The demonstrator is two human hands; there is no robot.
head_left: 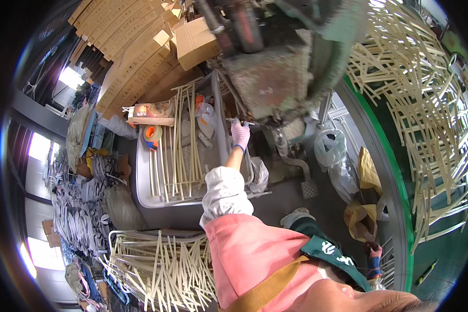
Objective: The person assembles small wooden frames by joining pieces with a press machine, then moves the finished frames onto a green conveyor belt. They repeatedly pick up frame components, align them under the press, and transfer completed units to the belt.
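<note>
Steadying the pink-gloved left hand (239,133) beside the worn, green-painted metal machine (268,83) seems wise (I can't tell its grip).

Left hand (239,131): pale pink, faintly striped fabric glove (241,137), blue-edged cuff (239,148). Behind that hand: wrinkled white cloth oversleeve (225,193). Farther back: coral-pink fabric sleeve (244,249); flat mustard-brown strap (270,286); dark green cloth apron (322,248), white markings. Right hand (373,252): reddish-pink glove (375,253), blue wristband (374,267).
</note>
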